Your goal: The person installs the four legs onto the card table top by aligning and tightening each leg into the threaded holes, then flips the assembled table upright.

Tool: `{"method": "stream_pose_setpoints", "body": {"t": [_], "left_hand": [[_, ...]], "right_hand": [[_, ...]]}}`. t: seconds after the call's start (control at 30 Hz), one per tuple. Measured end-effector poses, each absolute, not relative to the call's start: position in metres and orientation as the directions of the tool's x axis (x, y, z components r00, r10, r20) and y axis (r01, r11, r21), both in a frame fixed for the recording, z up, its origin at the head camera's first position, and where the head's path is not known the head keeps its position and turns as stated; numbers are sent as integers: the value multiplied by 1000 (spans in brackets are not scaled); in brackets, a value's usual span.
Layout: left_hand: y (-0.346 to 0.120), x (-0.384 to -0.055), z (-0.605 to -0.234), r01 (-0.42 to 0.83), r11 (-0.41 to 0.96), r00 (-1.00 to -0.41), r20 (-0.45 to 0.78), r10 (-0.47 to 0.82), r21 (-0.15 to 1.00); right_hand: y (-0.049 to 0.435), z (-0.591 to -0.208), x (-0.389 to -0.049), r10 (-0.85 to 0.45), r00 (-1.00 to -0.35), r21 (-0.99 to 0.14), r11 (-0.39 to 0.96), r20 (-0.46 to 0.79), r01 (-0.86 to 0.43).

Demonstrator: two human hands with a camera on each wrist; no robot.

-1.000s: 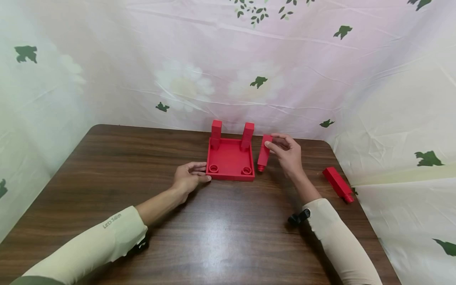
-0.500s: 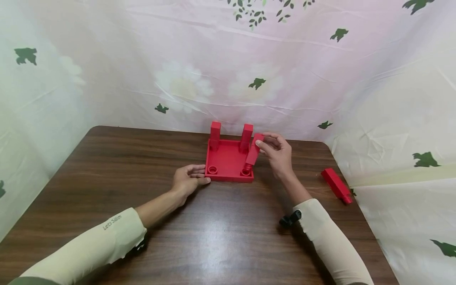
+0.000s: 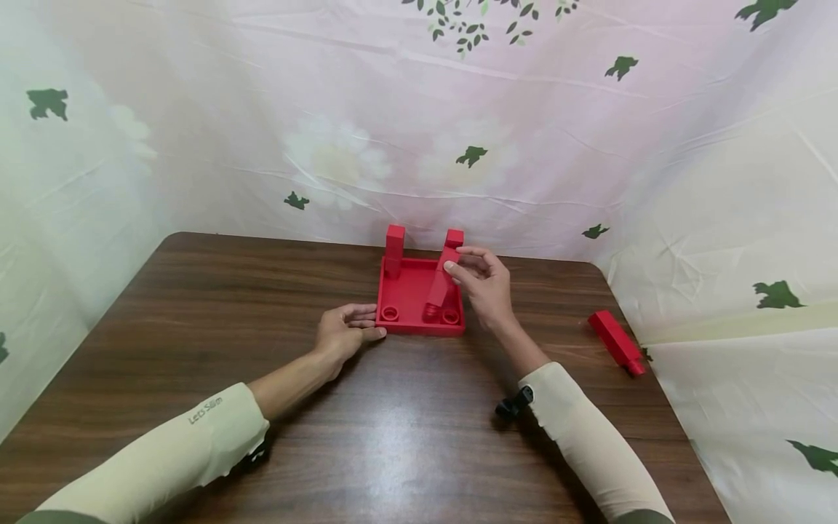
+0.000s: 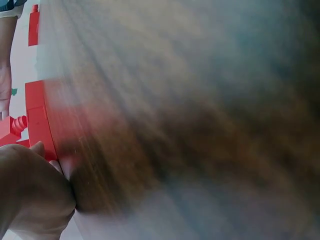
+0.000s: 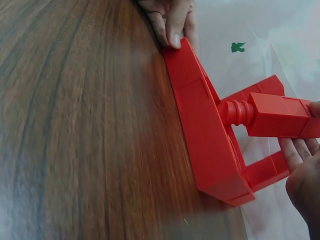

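A shallow red square toy tabletop (image 3: pixel 409 291) lies underside up on the wooden table. Two red legs stand at its back corners, the left leg (image 3: pixel 395 247) and the right leg (image 3: pixel 455 238), the latter partly covered. Round sockets show at the front left (image 3: pixel 390 314) and front right (image 3: pixel 450 316). My left hand (image 3: pixel 342 336) holds the front left corner, thumb at the front wall. Between thumb and fingers my right hand (image 3: pixel 486 285) pinches a third red leg (image 5: pixel 280 115). It tilts, its threaded end (image 5: pixel 236 113) pointing down over the tabletop, left of the front right socket.
Another red leg (image 3: pixel 615 339) lies on the brown wooden table (image 3: pixel 294 451) near its right edge. Patterned cloth (image 3: pixel 340 94) hangs behind the table and along both sides.
My right hand has carried the leg leftward, from beside the tabletop, past the front right socket, to over the tabletop. The left hand stays at its corner.
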State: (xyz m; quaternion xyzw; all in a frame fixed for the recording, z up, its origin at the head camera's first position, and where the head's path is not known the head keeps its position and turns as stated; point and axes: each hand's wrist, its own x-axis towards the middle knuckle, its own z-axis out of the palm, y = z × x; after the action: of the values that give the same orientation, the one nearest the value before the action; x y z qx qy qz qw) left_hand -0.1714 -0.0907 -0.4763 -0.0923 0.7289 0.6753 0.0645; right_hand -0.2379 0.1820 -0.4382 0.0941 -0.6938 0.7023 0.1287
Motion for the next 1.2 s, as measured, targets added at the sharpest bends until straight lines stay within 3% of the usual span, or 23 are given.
{"method": "stream_pose_setpoints", "body": {"t": [1.2], "left_hand": [[-92, -173, -474, -237, 90, -972, -235, -33, 967]], "right_hand": [[128, -443, -232, -129, -937, -944, -109, 325, -313]]}}
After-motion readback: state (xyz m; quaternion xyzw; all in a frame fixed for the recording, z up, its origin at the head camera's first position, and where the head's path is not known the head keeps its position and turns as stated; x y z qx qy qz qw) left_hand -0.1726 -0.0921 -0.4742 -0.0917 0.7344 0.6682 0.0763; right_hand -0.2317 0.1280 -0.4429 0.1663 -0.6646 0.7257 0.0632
